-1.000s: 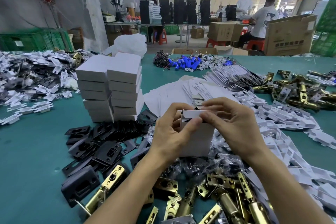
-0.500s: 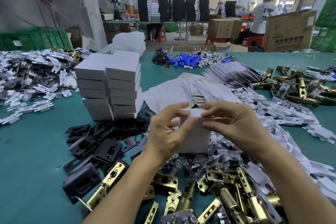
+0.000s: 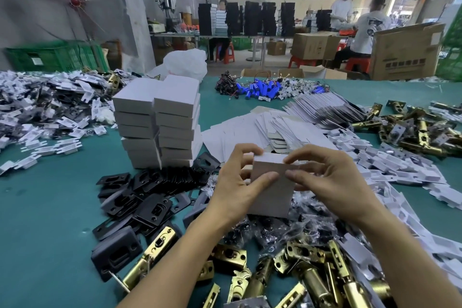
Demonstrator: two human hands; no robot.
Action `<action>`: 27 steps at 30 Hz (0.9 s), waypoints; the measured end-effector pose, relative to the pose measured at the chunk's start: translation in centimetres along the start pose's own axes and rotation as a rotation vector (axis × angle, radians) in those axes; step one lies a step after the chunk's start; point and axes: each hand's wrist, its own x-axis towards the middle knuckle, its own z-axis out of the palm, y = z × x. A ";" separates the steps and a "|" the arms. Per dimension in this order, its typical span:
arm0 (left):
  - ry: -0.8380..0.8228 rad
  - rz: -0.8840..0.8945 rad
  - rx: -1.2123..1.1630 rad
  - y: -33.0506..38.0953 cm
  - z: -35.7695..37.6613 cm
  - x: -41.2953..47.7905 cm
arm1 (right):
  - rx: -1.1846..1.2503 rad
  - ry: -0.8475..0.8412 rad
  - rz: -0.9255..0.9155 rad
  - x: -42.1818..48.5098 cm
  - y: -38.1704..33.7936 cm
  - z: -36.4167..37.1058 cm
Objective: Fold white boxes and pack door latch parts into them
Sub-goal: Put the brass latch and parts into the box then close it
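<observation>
Box (image 3: 273,195) between left hand (image 3: 236,184), right hand (image 3: 333,182)

Closed white box (image 3: 271,190) upright (over brass latches (image 3: 312,280)), between both hands.

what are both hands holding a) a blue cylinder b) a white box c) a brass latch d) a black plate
b: the left hand and the right hand both grip the white box, fingers curled round its top edge.

Matt card box (image 3: 272,182); glossy brass latches (image 3: 310,275)
</observation>
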 end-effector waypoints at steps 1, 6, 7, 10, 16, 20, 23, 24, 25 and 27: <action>-0.010 -0.039 -0.002 0.2 -0.2 0.1 | 0.038 0.036 -0.003 0.0 0.0 0.0; -0.131 -0.198 0.173 1.9 -0.9 0.9 | 0.276 0.239 -0.004 0.2 -0.8 -0.4; -0.152 -0.214 0.205 2.3 -1.1 1.0 | 0.322 0.278 0.010 0.2 -1.0 -0.4; -0.151 -0.227 0.225 3.6 -1.9 1.7 | 0.442 0.347 0.068 0.4 -1.3 -0.4; 0.082 -0.198 -0.169 4.7 -2.7 1.8 | 0.399 0.241 0.072 0.4 -2.0 1.3; 0.518 -0.099 -0.318 6.1 -4.9 2.2 | 0.343 0.124 0.131 0.1 -1.8 2.0; 0.749 -0.047 -0.394 7.8 -7.5 3.7 | 0.345 0.090 0.182 0.0 -1.5 2.2; 0.807 -0.026 -0.411 8.4 -8.4 4.2 | 0.348 0.076 0.198 0.0 -1.5 2.2; 0.855 -0.002 -0.424 8.9 -9.3 4.6 | 0.349 0.059 0.210 0.0 -1.5 2.3; 0.938 0.039 -0.437 9.6 -11.0 5.4 | 0.339 0.028 0.225 -0.1 -1.4 2.4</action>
